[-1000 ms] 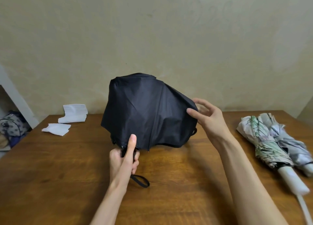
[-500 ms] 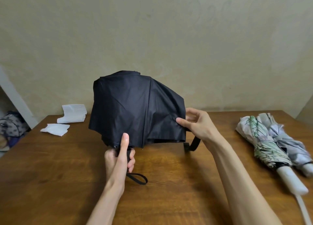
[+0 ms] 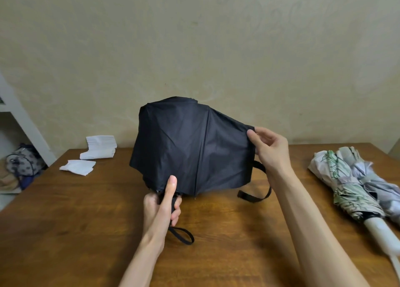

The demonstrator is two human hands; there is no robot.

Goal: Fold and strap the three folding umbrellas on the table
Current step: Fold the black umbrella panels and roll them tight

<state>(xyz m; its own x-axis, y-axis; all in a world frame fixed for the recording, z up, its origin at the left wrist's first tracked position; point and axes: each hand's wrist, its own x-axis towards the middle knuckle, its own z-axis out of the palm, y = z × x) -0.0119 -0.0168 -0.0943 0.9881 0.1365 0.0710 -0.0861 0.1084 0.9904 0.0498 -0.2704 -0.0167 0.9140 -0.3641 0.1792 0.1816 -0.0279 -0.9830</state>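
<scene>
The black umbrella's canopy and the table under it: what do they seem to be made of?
Canopy: thin fabric, probably nylon or polyester, matte with a faint sheen; it creases and stretches taut where the right hand pinches it. Table: brown wood or veneer, semi-gloss; grain streaks and soft reflections show.

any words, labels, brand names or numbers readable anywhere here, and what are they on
No readable text in this view.
black umbrella: plain fabric, no logo or label showing.
leaf-print umbrella: green leaf pattern only, no letters.
grey umbrella: no marking visible.
white papers: look blank; too far away to rule out fine print.
wall: faint swirls, not writing.
</scene>
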